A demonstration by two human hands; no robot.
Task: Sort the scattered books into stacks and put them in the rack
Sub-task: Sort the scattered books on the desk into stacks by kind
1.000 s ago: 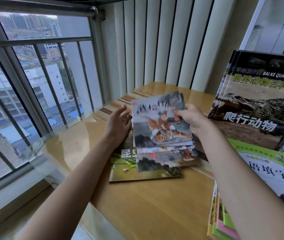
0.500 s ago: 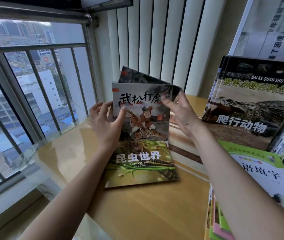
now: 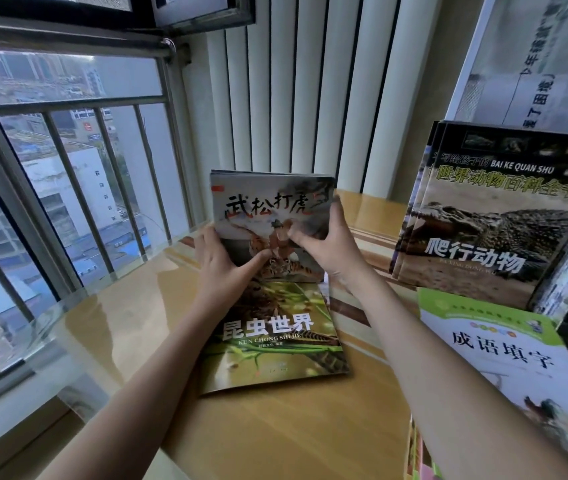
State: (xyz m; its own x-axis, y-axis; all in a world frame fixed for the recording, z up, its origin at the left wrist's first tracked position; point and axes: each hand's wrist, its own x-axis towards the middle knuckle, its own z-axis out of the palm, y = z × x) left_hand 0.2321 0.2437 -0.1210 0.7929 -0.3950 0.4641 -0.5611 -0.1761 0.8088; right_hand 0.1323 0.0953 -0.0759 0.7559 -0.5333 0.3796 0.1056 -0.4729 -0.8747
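Picture books (image 3: 268,216) now squared upright, both hands' fingers (image 3: 334,216) curled gripping edges

I am seeing bare wooden table (image 3: 119,327) lying open on the left, between the window railing (image 3: 68,109) and the insect book (image 3: 272,341). On the right, upright reptile books (image 3: 497,230) and a green-covered stack (image 3: 504,362) are crowding the passage.
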